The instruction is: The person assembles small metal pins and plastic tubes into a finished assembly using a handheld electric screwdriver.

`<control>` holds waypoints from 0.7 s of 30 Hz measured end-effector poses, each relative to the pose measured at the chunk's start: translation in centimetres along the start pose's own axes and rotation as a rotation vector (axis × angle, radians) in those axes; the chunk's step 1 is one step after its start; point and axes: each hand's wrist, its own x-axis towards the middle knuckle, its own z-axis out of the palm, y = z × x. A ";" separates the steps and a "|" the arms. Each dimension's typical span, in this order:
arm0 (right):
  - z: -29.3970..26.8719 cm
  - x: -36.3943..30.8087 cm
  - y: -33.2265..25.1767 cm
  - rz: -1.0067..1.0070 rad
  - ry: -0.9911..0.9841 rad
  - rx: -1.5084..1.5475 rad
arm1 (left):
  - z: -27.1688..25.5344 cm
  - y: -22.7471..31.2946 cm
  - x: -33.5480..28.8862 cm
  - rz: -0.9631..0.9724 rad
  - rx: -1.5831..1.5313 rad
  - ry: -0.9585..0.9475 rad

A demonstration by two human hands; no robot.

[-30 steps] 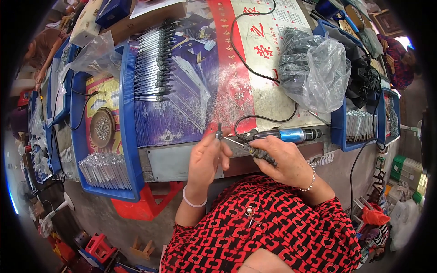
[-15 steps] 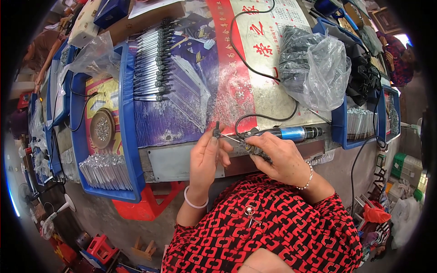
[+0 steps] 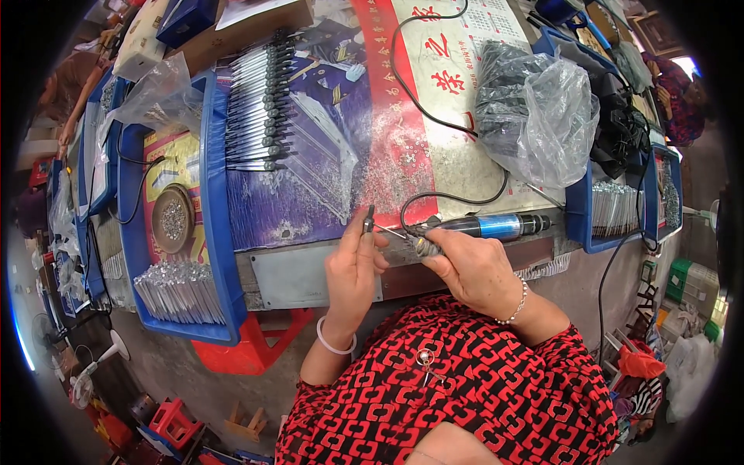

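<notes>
My left hand [image 3: 353, 271] is raised at the table's front edge, its fingers pinched on a small dark metal piece [image 3: 369, 219]. Facing it, my right hand [image 3: 477, 271] grips a grey knobbly tool [image 3: 423, 247], from which a thin metal rod points at the piece. Part of that tool is hidden by my fingers, and I cannot make out its kind. Just beyond the right hand lies a pen-shaped power tool [image 3: 498, 226] with a blue barrel and a black cable. Metal rods with dark heads [image 3: 263, 108] lie in a row farther left.
At the left, a long blue tray [image 3: 219, 232] holds silvery flat strips [image 3: 182, 293] and a round dish [image 3: 172, 249] of small metal bits. Tiny washers [image 3: 415, 155] are scattered mid-table. To the right are a clear plastic bag [image 3: 554, 128] of dark parts and another blue tray [image 3: 575, 221].
My right hand has shifted slightly, and less of the grey tool shows below its fingers. The left hand still pinches the small piece in nearly the same place.
</notes>
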 end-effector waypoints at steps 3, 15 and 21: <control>-0.1 0.0 0.6 -0.063 0.012 -0.022 | 0.0 -0.1 0.0 -0.022 0.015 -0.013; -0.2 1.1 0.4 -0.224 0.103 0.078 | 0.1 -0.5 0.1 -0.034 -0.013 -0.035; -0.7 0.9 0.4 -0.337 -0.014 -0.071 | 0.1 -0.7 0.2 -0.032 0.040 -0.060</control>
